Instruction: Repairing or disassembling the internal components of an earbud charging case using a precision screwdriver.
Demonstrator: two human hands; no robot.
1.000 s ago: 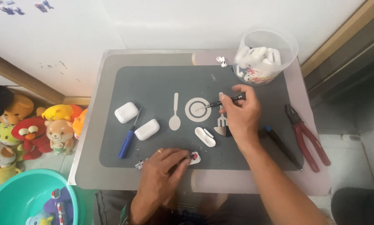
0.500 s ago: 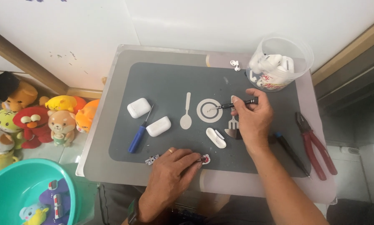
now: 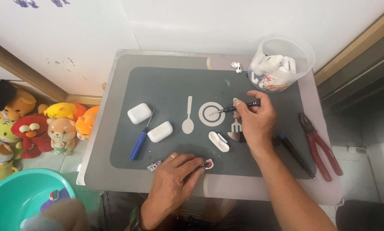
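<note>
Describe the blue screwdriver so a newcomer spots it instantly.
Start at the grey mat on the table. On its left half lie two white earbud cases, upper left and lower right. The blue screwdriver lies slanted between them, thin shaft pointing up; its solid blue handle sets it apart from the white cases.

Left hand (image 3: 175, 175) lies flat, fingers spread — right hand (image 3: 254, 122) raised, fingers pinched together.
</note>
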